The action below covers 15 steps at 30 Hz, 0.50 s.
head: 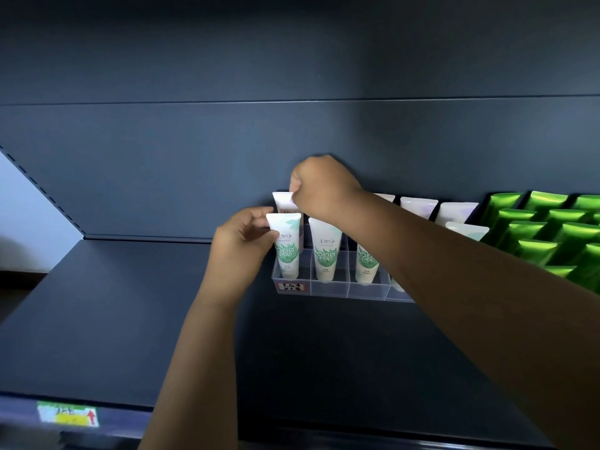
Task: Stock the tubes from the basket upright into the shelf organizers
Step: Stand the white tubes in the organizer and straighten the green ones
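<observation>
On the dark shelf (130,303), toward its back panel, a clear plastic organizer (328,289) stands with a handwritten label (291,286) on its front-left corner, and both of my operator's hands are at its left end. The left hand (238,245) grasps the flat top edge of a white-and-green tube (287,246); its fingers (255,216) pinch that edge from the left side. This tube stands upright, cap down, in the front-left compartment. The right hand (319,183) reaches over from the right, and its curled fingers (296,182) pinch the top of a white tube with pale purple print (283,203), which sits directly behind the first one, in the row further back; I cannot tell whether its cap end has reached the bottom. To the right in the front row I count 2 more white-and-green tubes, a second tube (325,248) in the next compartment and a third tube (366,264) partly hidden by the right forearm. Behind the forearm, more white tubes (418,206) show their tops in the back row. Just beside the organizer on the right stand rows of shiny green tubes (535,235). A blurred price tag (68,414) with a red arrow sits on the shelf's front edge at lower left.
</observation>
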{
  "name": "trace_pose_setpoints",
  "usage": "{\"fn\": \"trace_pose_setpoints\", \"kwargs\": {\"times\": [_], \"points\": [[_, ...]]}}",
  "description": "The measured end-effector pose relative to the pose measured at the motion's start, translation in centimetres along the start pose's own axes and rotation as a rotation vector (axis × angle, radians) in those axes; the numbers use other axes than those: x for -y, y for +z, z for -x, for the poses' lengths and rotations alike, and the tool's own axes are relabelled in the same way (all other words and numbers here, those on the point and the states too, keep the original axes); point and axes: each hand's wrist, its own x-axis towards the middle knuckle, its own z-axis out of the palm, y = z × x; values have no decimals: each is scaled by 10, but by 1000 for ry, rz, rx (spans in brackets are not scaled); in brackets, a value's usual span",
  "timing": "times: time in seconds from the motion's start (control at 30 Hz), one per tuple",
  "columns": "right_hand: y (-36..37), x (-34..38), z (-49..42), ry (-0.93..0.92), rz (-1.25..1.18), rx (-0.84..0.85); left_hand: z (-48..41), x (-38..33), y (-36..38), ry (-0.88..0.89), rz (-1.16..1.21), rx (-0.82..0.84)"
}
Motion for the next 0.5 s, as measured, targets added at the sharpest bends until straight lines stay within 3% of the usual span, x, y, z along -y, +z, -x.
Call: {"fn": "trace_pose_setpoints", "kwargs": {"times": [0.3, 0.4, 0.5], "points": [[-4, -4, 2, -6, 17, 25, 3, -14, 3, 81, -140, -81], [-17, -11, 3, 4, 2, 16, 6, -25, 4, 205, -205, -121], [-30, -22, 4, -18, 73, -3, 8, -31, 7, 439, -374, -129]]}}
